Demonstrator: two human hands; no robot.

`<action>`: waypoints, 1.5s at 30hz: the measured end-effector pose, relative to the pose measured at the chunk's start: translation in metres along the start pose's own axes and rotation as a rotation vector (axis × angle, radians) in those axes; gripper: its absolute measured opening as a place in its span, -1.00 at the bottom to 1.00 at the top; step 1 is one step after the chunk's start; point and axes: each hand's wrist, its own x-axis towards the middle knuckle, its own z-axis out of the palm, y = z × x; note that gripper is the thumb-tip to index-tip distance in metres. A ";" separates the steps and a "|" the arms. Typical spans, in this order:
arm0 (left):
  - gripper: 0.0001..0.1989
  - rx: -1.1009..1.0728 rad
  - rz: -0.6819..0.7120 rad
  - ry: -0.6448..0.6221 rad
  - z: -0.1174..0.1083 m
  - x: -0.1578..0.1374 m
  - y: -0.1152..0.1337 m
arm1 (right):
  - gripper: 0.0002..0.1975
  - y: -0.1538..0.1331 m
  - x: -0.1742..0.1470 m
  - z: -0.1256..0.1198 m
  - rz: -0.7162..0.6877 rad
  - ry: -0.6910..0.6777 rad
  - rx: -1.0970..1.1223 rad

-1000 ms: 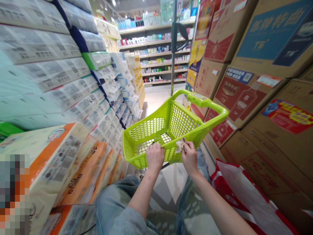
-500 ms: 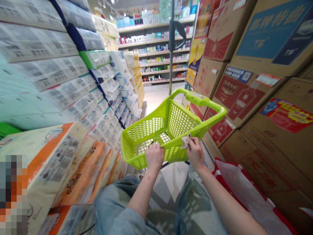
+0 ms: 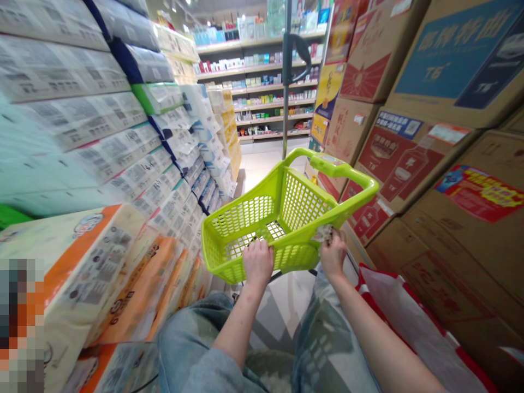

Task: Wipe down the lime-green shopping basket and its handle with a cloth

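A lime-green plastic shopping cart (image 3: 245, 210) with lattice walls and a looped handle stands in front of my knees. Nothing lies in its basket. My left hand (image 3: 258, 261) is closed over the near rim, fingers curled to the inside. Off to the right, my right hand (image 3: 333, 254) pinches a crumpled, soiled whitish wipe (image 3: 323, 234) against the outer near wall, below the handle end. Part of the wipe is hidden by the fingers.
Stacked tissue packs (image 3: 123, 147) rise on the left, with orange packs (image 3: 135, 289) close by. Cardboard cartons (image 3: 426, 180) line the right. A red-edged bag (image 3: 417, 316) sits beside my right leg. Behind the cart stand a grey pole (image 3: 285, 120) and stocked shelves (image 3: 257, 87).
My right hand has slid the wipe to the right along the cart's outer wall, toward the handle end. The left hand keeps its place on the rim.
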 end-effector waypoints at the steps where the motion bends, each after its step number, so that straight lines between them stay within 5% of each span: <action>1: -0.80 0.001 0.001 0.000 0.000 0.000 0.000 | -0.74 0.004 -0.005 0.002 -0.007 -0.030 -0.010; 5: -0.79 0.004 0.002 -0.006 0.001 0.000 -0.001 | -0.75 0.010 -0.012 0.002 -0.047 -0.093 -0.005; 11: -0.79 -0.001 -0.008 -0.019 -0.001 0.000 0.000 | -0.78 0.001 0.007 -0.002 -0.030 0.070 -0.019; 22: -0.79 0.003 -0.008 -0.005 0.001 0.003 0.003 | -0.70 0.037 -0.028 0.010 -0.125 -0.183 -0.254; 38: -0.80 0.004 -0.012 -0.001 0.002 0.003 0.003 | -0.76 0.035 -0.031 0.018 0.026 -0.180 -0.263; 45: -0.78 -0.018 -0.015 -0.048 -0.002 0.004 0.004 | -0.77 -0.002 0.011 0.011 0.085 0.074 -0.040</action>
